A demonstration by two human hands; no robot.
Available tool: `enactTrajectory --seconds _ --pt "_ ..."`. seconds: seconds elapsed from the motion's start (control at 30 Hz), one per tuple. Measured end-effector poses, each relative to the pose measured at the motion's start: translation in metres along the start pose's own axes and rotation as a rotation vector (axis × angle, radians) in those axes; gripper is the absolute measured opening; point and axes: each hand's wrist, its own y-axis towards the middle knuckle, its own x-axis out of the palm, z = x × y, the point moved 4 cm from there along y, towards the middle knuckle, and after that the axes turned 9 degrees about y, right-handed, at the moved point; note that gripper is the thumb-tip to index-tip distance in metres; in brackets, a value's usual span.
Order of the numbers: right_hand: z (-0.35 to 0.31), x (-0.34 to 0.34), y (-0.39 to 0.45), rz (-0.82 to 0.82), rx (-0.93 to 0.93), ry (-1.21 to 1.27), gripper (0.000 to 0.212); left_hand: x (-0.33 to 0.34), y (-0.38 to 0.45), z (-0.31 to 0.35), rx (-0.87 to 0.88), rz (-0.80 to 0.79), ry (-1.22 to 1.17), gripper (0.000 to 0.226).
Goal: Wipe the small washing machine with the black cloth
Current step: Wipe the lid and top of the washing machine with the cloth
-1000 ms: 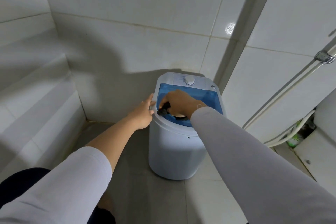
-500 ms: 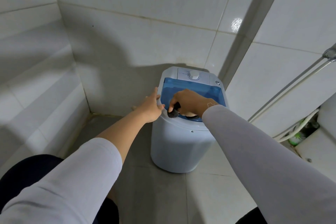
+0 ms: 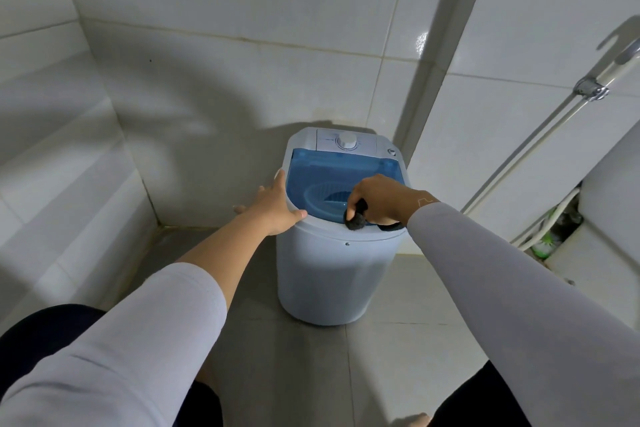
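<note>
A small white washing machine (image 3: 329,274) with a clear blue lid (image 3: 332,170) and a white dial (image 3: 347,141) stands on the floor in the tiled corner. My right hand (image 3: 379,198) is closed on the bunched black cloth (image 3: 356,219), pressing it on the front rim of the lid. My left hand (image 3: 273,204) lies flat against the machine's left top edge, fingers spread, thumb on the rim.
White tiled walls close in behind and on the left. A shower hose and metal bracket (image 3: 588,90) run down the right wall. White fixtures and hoses (image 3: 554,229) crowd the right side. Grey floor tiles (image 3: 311,374) lie in front.
My right hand has slid the black cloth rightward along the lid's front rim. My left hand stays on the machine's left edge. The view has shifted, and the machine sits more central.
</note>
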Motion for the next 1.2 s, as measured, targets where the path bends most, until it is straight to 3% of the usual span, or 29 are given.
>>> enactTrajectory --seconds 0.43,0.63,0.8,1.07,1.2 --pt "0.049 -0.008 -0.032 0.047 0.135 -0.009 0.026 0.008 0.024 0.001 -0.113 -0.045 -0.100 0.103" --pt "0.071 -0.018 -0.046 0.035 0.242 -0.040 0.018 0.009 0.035 0.011 -0.127 -0.009 -0.096 0.097" --pt "0.054 -0.044 -0.035 0.156 0.118 -0.033 0.027 -0.008 0.005 0.051 -0.080 0.020 -0.040 0.100" --pt "0.025 -0.037 0.000 0.246 -0.060 -0.152 0.045 -0.002 0.009 0.049 0.003 -0.035 0.007 0.106" --pt "0.020 -0.020 0.010 0.246 -0.114 -0.286 0.040 -0.003 0.011 0.043 0.017 -0.070 0.034 0.112"
